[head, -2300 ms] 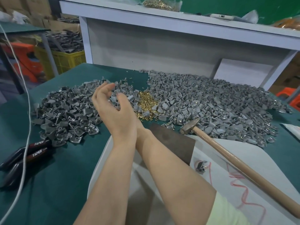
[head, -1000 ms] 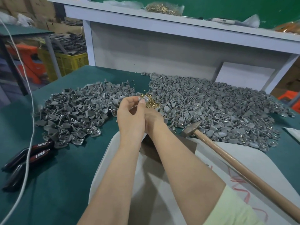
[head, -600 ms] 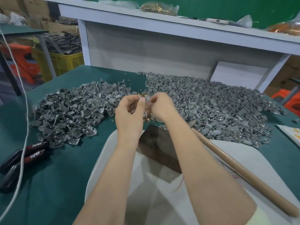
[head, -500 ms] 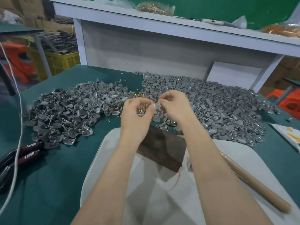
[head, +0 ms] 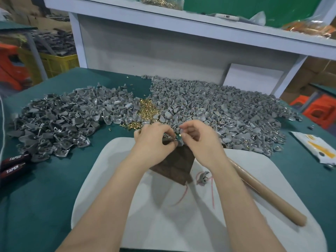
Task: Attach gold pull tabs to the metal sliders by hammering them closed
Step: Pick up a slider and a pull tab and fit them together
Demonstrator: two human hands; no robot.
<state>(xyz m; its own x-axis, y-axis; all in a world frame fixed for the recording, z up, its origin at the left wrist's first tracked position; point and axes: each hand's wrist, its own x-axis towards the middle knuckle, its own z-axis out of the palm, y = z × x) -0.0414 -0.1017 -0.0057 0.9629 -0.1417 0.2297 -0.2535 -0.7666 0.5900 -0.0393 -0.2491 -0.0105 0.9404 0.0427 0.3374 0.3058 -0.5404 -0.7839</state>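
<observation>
Over the dark block (head: 174, 166), the left hand (head: 152, 140) pinches a grey slider (head: 179, 142) steady in its grip while the right hand (head: 201, 140) pinches a gold pull tab (head: 179, 135) against it (seating it before hammering, I judge).

The counter (head: 45, 188) is covered in dark green cloth and backs onto a pale grey panel (head: 145, 51), above which a white shelf (head: 181, 22) runs across on white uprights (head: 74, 39), with a green wall (head: 236, 6) behind it. A white board (head: 254, 77) leans at the back right, with cardboard boxes (head: 318, 73) and orange plastic stools (head: 320, 111) beyond. To the left stand a yellow plastic crate (head: 58, 64) and a second green-topped table (head: 14, 28) on a metal leg, all under even, soft light.
</observation>
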